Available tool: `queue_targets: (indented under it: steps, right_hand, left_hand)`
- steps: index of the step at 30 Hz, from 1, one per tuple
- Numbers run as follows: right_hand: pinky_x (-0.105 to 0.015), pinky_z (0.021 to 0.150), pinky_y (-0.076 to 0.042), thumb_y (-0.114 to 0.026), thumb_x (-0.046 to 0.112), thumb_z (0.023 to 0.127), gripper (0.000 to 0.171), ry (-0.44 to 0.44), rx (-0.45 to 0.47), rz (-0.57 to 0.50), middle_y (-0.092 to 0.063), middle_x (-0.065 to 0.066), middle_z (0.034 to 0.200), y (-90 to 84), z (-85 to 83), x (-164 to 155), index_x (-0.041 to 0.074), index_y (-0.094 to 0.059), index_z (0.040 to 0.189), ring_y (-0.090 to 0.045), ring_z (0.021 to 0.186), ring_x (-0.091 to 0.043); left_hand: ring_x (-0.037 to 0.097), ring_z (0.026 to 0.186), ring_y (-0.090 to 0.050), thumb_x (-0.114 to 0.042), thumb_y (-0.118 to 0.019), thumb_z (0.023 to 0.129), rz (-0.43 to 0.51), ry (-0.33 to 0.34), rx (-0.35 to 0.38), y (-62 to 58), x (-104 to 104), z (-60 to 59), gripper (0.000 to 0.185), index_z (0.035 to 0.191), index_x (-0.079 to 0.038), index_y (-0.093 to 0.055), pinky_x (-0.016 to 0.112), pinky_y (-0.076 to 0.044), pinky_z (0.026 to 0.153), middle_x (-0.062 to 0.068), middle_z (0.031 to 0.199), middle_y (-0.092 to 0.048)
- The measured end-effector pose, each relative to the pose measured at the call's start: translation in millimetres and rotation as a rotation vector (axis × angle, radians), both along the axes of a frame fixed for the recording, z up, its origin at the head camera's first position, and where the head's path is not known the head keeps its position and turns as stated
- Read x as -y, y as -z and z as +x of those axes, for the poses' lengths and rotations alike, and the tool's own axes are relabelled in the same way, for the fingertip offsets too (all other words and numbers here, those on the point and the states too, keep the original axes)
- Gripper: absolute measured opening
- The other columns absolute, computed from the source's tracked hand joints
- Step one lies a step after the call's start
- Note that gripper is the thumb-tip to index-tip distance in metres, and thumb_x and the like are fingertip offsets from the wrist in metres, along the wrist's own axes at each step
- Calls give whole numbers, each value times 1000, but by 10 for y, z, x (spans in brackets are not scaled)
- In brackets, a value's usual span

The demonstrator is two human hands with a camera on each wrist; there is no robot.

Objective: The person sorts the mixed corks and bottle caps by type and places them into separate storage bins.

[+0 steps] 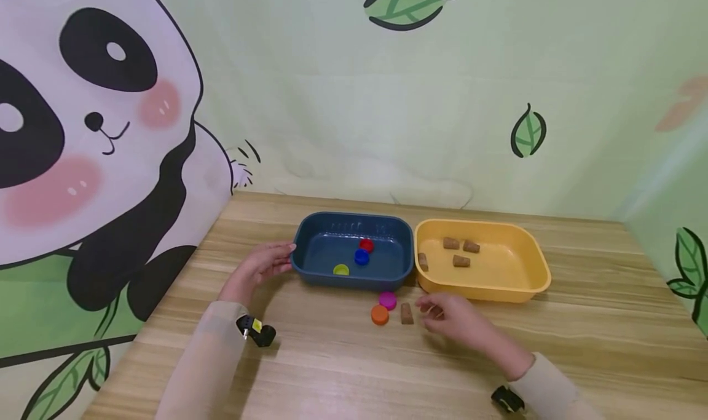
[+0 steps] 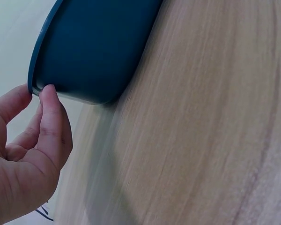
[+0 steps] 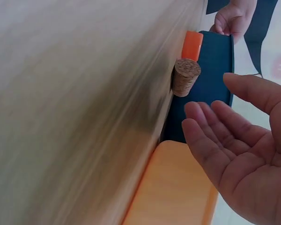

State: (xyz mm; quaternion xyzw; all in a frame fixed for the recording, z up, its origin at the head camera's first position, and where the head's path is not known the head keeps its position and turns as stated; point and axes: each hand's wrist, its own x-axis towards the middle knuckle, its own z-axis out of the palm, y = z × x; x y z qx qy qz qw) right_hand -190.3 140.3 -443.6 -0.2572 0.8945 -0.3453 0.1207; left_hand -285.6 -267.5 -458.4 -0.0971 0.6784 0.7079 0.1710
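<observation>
- Left hand, at 9 o'clock of the blue tray: pinches the near end of the rim; grip closed on that tray.
- Right hand, at 7 o'clock of the yellow tray: hovers over the table; grip loosely bent, holding nothing.
- Loose cork: lies on the table, just beside the right hand, at 9 o'clock of it, apart.
- Orange cap: lies on the table at 9 o'clock of the loose cork.
- Magenta cap: lies at 10 o'clock of the same cork, just beside the orange cap.
- Blue tray contents: red cap and dark-blue cap close together, towards 3 o'clock; yellow-green cap towards 7 o'clock.
- Yellow tray, at 3 o'clock of the blue tray: holds three grouped corks left of centre, towards 9 o'clock; fourth cork by the 9 o'clock wall.
- Panda-print backdrop: hangs at 12 o'clock, beyond both trays.
</observation>
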Motion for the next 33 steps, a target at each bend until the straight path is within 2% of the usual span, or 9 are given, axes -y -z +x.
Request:
queue_targets:
  steps: [5,8,13,17,21,29,33]
  right_hand:
    - [-38,84,-64,-75,5,88,38,9,28,25,-73,-22,114,65,-65,34,-9,-66,122,-71,95,-24]
    - [-39,85,-63,-76,5,87,39,-12,11,38,-73,-22,115,109,-118,58,-9,-67,123,-71,95,-24]
    - [-27,78,-60,-75,3,84,39,-51,-51,59,-74,-20,111,151,-202,103,-10,-68,120,-66,87,-16]
    - [-20,72,-54,-75,3,85,39,-51,-31,61,-75,-17,106,155,-242,134,-10,-67,121,-61,82,-10]
    - [-19,71,-54,-78,5,86,40,-48,-1,70,-74,-11,97,162,-267,155,-10,-68,121,-62,81,-10]
    - [-20,72,-57,-78,6,86,31,-71,-34,99,-75,-10,92,153,-298,177,-8,-72,113,-65,81,-11]
    - [-18,69,-54,-77,5,86,27,-74,-1,91,-74,-7,91,137,-298,187,-5,-73,111,-61,79,-8]
  left_hand:
    - [3,74,-69,-12,-55,106,0,-6,4,8,8,-1,53,147,16,-39,15,-61,71,-8,79,-72]
    - [3,74,-69,-12,-54,106,-4,-8,9,11,9,-5,53,148,16,-38,15,-61,70,-8,79,-72]
    - [3,74,-69,-12,-54,106,7,-2,6,13,13,-8,53,147,17,-38,15,-61,71,-8,79,-72]
    - [3,74,-69,-12,-55,106,12,-7,8,9,8,-7,53,146,17,-39,15,-61,70,-7,78,-72]
    - [3,73,-70,-12,-55,106,6,-10,15,7,4,0,53,147,16,-39,15,-61,70,-7,78,-73]
    - [3,72,-69,-12,-55,106,12,-8,7,-4,-1,8,50,145,17,-42,15,-61,69,-7,77,-72]
    - [3,72,-69,-11,-55,106,32,-11,12,5,1,5,44,140,15,-47,16,-61,70,-7,77,-72]
